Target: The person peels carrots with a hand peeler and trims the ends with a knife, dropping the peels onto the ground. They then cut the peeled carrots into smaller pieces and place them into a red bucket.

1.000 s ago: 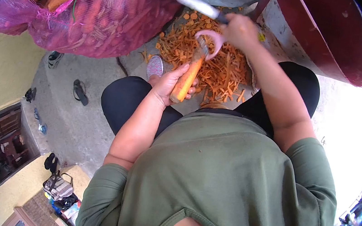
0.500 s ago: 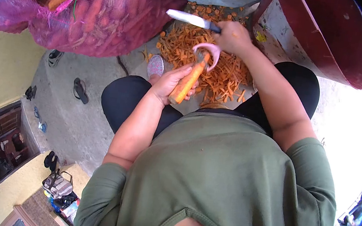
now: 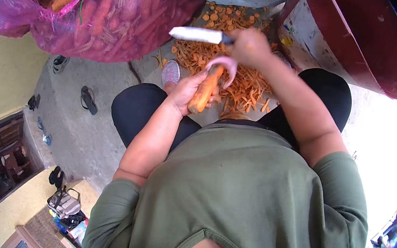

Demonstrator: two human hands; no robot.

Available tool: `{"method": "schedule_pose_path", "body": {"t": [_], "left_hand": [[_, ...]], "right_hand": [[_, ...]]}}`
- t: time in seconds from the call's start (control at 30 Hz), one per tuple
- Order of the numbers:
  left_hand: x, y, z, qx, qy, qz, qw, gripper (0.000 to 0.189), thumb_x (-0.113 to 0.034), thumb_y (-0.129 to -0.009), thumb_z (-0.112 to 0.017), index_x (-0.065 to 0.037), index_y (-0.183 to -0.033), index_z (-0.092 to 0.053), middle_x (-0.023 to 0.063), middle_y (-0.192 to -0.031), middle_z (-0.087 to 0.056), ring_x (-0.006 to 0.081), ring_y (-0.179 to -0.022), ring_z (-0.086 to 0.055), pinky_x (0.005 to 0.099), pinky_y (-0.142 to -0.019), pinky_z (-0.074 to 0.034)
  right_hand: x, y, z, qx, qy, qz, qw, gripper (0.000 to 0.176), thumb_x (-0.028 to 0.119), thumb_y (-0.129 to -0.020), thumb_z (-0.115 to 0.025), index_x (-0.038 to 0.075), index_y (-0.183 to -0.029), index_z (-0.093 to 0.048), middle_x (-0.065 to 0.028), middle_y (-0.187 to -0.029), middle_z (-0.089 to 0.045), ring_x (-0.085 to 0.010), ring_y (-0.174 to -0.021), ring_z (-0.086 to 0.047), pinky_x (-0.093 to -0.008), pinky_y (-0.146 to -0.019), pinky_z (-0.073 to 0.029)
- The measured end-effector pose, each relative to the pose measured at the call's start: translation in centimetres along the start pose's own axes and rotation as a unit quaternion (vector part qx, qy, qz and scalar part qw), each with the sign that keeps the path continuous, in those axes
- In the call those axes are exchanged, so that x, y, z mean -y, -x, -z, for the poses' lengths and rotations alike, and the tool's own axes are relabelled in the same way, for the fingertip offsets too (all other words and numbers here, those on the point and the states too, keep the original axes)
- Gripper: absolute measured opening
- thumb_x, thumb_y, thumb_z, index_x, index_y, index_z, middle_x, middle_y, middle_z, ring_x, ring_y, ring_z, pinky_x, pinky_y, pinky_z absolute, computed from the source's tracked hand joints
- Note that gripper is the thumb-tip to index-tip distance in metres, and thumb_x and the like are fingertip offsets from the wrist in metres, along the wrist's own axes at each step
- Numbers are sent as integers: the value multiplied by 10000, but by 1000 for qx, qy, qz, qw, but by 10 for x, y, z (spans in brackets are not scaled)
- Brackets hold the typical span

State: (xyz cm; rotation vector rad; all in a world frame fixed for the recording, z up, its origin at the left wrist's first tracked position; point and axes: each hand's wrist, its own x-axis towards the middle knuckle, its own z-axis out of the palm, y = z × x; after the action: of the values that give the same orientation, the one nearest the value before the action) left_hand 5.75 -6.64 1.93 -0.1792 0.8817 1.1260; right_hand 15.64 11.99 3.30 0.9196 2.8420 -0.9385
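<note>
Your left hand (image 3: 184,91) has its fingers wrapped round the carrot (image 3: 203,94), closed on its sides, holding it tilted above the peelings (image 3: 249,91) with one end pointing near. Your right hand (image 3: 252,46) is closed in a fist around the dark handle of the knife (image 3: 197,34); the pink peeler (image 3: 231,73) is in or just beneath that fist, though blur hides the exact hold. Its curved frame sits at the carrot's far end.

Lay the peeler's blade flat and use light, even strokes, turning the carrot a little between them. Tuck your left thumb clear of the stroke, and mind the pale knife blade, which sticks out to the left as your fist moves.

The carrot looks firm, smooth and tapered; the peelings are thin, limp, curling strips. Far left, a pink mesh sack (image 3: 122,18) bulges with rougher, duller roots. Far right stands a smooth-walled red tub (image 3: 369,61).
</note>
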Motion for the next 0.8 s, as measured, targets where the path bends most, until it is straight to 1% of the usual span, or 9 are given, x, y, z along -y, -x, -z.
{"method": "schedule_pose_path", "body": {"t": [0.17, 0.33, 0.37, 0.4, 0.47, 0.53, 0.6, 0.7, 0.8], "left_hand": [[-1, 3, 5, 37, 4, 13, 999, 282, -324, -889, -370, -134, -1085, -440, 71, -787, -511, 175, -657, -511, 293, -511, -444], [7, -10, 13, 16, 24, -55, 998, 288, -281, -892, -355, -56, -1039, -459, 87, -782, -523, 204, -687, -552, 369, -527, -479], [6, -10, 12, 92, 69, -16, 993, 300, -266, -891, -351, -18, -1012, -468, 100, -800, -537, 221, -691, -569, 412, -528, -487], [6, -11, 12, 53, 39, -15, 998, 298, -275, -890, -358, -28, -1018, -464, 102, -799, -536, 220, -674, -565, 402, -515, -485], [7, -10, 12, -28, -23, -14, 999, 295, -292, -887, -370, -49, -1030, -456, 104, -797, -535, 218, -639, -555, 383, -488, -482], [3, 1, 6, -11, 15, 13, 1000, 295, -321, -882, -392, -100, -1074, -433, 93, -792, -532, 195, -628, -533, 351, -478, -473], [4, 3, 6, -12, 4, -3, 1000, 295, -337, -879, -400, -126, -1084, -425, 91, -810, -534, 184, -627, -523, 340, -483, -469], [2, -6, 18, 5, 24, 7, 1000, 319, -333, -883, -394, -88, -1084, -424, 96, -863, -538, 192, -668, -539, 350, -518, -474], [6, -12, 12, 10, -1, -55, 998, 292, -320, -882, -382, -71, -1019, -450, 94, -792, -503, 179, -655, -502, 309, -491, -445]], "right_hand": [[-42, -22, 13, -150, 32, -120, 981, 286, 242, -661, -618, 109, -915, -618, -151, -756, -610, -270, -715, -605, -367, -656, -481], [40, 23, -7, -16, -25, 120, 992, 156, 240, -617, -601, 96, -666, -569, -133, -615, -572, -298, -618, -582, -395, -593, -471], [39, 23, -13, -14, -21, 122, 992, 158, 239, -617, -599, 99, -687, -580, -134, -615, -573, -295, -615, -584, -394, -589, -471], [36, 21, -19, -13, -16, 125, 992, 164, 238, -618, -597, 102, -708, -590, -135, -616, -575, -292, -612, -585, -392, -584, -471], [4, 1, -20, -30, 3, 52, 998, 198, 246, -637, -595, 103, -774, -607, -136, -634, -584, -282, -614, -590, -390, -581, -471], [-35, -21, 3, -35, 61, -97, 993, 278, 298, -655, -614, 72, -817, -627, -136, -715, -614, -272, -690, -610, -373, -655, -481], [-76, -39, -5, -97, -27, -169, 980, 320, 303, -663, -623, 82, -894, -627, -140, -765, -619, -259, -718, -613, -358, -668, -486], [-5, -11, 18, -45, 9, -101, 994, 317, 288, -666, -615, 133, -943, -623, -147, -767, -615, -248, -730, -611, -362, -686, -485], [36, 19, -5, -7, -3, 92, 996, 161, 228, -638, -594, 110, -746, -602, -109, -631, -586, -275, -619, -591, -379, -608, -474]]}}
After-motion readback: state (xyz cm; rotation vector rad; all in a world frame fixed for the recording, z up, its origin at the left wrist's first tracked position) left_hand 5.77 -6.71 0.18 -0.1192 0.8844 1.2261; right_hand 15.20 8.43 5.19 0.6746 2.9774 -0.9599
